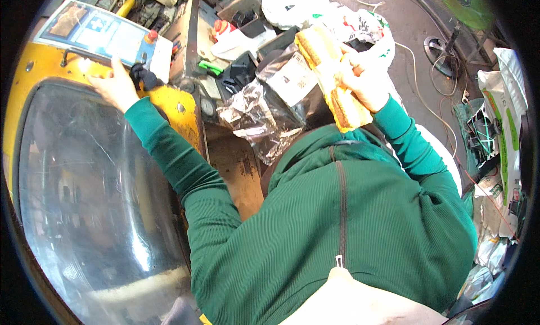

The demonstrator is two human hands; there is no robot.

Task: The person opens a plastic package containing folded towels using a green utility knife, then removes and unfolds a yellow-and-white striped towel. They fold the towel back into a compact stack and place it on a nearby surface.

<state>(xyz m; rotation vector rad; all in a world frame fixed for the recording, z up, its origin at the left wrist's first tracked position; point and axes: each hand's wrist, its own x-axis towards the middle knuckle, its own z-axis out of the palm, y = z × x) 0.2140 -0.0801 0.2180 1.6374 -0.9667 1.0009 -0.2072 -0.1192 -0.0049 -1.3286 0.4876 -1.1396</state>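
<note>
Your right hand (363,80) grasps a long golden-brown item (326,60), its fingers wrapped about the middle; the item resembles filled bread, but strong light washes out its surface, so its exact kind cannot be told. The item is held at a slant in front of your chest, its lower end close to the collar of your green sweater (315,212). Your left hand (115,86) is free of any load, fingers extended and parted, at the upper edge of the yellow machine frame (183,108); whether the fingertips contact the frame cannot be told. Just beyond this hand is the control panel (112,35), fitted with a red button (152,36). Below the hand, a clear curved window (95,201) is set in the frame. Between your two arms lies a crumpled, shiny wrapper (253,114), with a green-handled tool (210,68) near it. White plastic bags (298,7) occupy the area beyond the item.
</note>
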